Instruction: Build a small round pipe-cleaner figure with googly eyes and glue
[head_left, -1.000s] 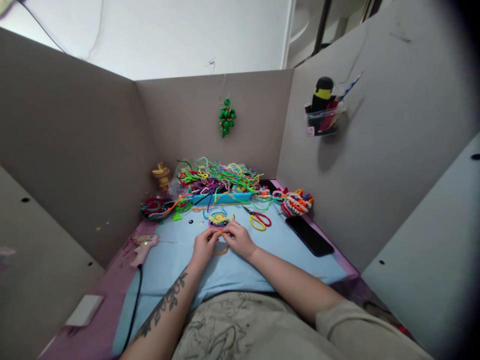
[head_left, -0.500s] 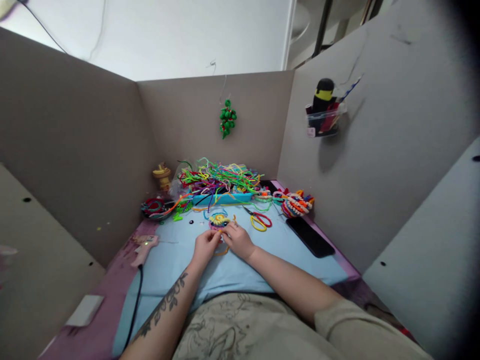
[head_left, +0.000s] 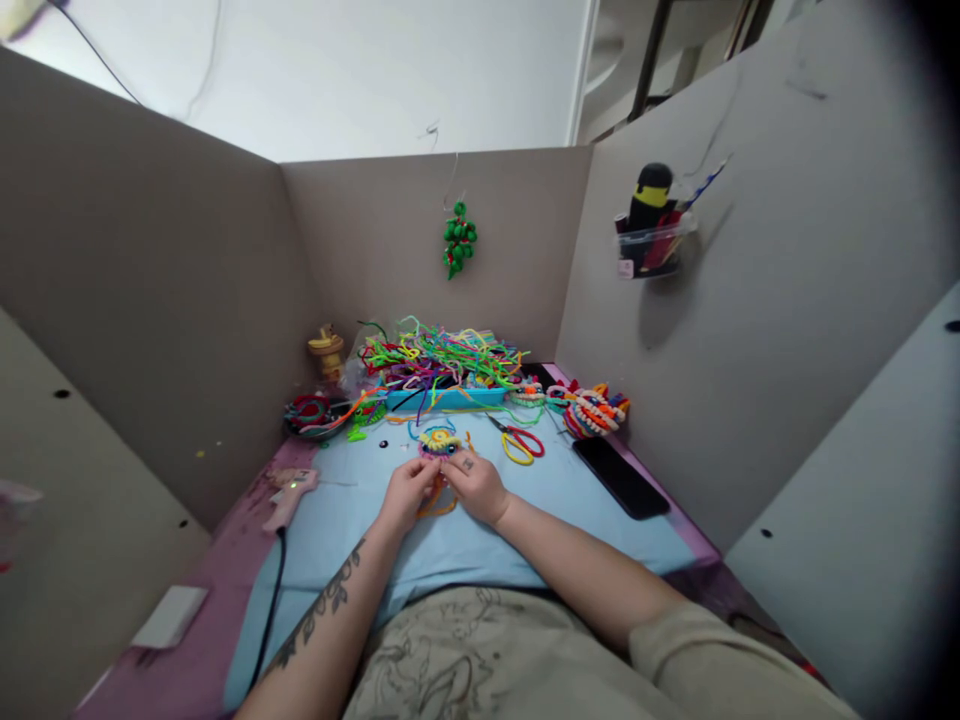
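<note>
A small knotted cord figure [head_left: 439, 443], yellow on top with blue and pink parts and a dark eye, sits at the middle of the light blue cloth. My left hand [head_left: 411, 488] pinches at its near side, fingertips closed. From the other side my right hand [head_left: 477, 486] meets it, thumb and fingers pressed together on the figure's lower edge. An orange cord [head_left: 438, 500] loops down between and below my hands. What exactly lies between the fingertips is too small to make out.
Beyond the hands is a blue tray [head_left: 447, 399] heaped with colourful cords. Red-and-yellow scissors [head_left: 519, 443] and a black phone [head_left: 621, 476] lie to the right, near knotted cord pieces [head_left: 589, 410]. A pink glue gun [head_left: 291, 496] with its cable lies left. Grey panels [head_left: 420, 230] surround the table.
My right hand has turned slightly, so a small mark on its finger shows more clearly. More of the orange cord shows below my hands. The camera view has shifted a little.
</note>
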